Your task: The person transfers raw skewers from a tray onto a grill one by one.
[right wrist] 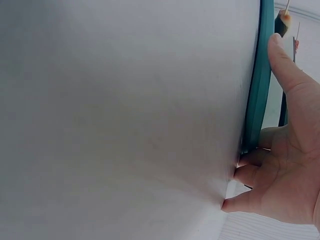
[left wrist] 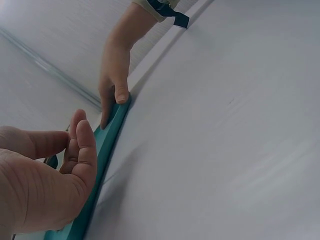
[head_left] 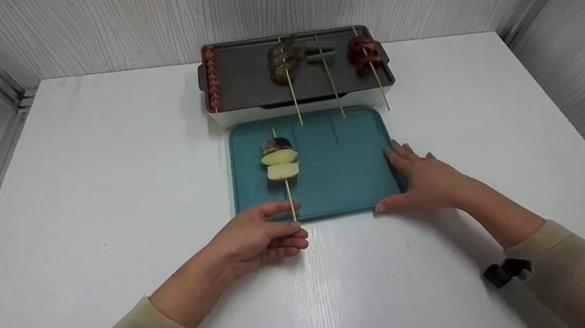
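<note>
My left hand [head_left: 257, 240] pinches the lower end of a wooden skewer [head_left: 289, 194] between thumb and fingers. Threaded on it are two pale yellow slices [head_left: 282, 171] and a dark-skinned piece [head_left: 276, 144]; I cannot tell what food they are. The skewer lies over the left part of a teal tray [head_left: 342, 179]. At the tray's near right corner is my right hand [head_left: 427, 181], its thumb along the near edge and its fingers spread beside the right side. In the right wrist view the fingertips [right wrist: 230, 204] touch the table next to the tray.
Behind the tray stands a dark grill plate [head_left: 249, 77] on a white base. On it lie a red skewer [head_left: 213, 80], a brown one [head_left: 283, 66], a green one [head_left: 322, 56] and a dark red one [head_left: 365, 53]. Several sticks overhang its front edge. Patterned walls enclose the white table [head_left: 138, 153].
</note>
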Demonstrator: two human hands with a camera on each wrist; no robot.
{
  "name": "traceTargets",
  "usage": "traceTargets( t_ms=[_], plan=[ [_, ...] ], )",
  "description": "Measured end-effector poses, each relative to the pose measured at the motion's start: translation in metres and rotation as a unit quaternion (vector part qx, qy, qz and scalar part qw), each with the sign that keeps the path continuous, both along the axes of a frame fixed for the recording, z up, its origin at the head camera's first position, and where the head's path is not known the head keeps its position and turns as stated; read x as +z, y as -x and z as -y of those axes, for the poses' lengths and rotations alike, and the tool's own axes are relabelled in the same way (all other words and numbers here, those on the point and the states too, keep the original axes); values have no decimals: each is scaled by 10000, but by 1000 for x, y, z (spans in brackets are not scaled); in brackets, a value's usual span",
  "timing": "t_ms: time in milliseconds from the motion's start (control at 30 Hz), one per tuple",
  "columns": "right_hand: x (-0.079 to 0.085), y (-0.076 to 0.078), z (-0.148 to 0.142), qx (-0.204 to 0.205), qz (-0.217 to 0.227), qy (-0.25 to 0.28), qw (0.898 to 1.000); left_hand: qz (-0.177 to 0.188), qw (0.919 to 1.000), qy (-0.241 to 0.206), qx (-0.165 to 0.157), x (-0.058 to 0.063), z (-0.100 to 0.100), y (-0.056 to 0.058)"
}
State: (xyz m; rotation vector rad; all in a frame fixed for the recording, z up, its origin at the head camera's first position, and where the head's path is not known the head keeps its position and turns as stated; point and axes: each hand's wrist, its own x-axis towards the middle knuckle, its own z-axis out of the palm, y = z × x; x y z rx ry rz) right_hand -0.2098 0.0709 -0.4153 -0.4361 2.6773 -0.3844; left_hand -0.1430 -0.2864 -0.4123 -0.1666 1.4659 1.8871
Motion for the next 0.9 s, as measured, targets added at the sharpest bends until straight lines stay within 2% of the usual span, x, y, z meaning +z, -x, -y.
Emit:
traceTargets(
  t_ms=[400, 633, 900],
  plan=[
    [-1, 1, 0, -10, -16, -60, 10000, -190, 9997, 23, -116, 1, 7, -1],
    [-4, 1, 0, 52, -72, -10, 10000, -636, 9976, 177, -232, 7, 14, -4],
    [-3, 2, 0, 11, -74, -50, 10000, -1013, 9938, 334, -327, 20, 26, -7]
  ],
)
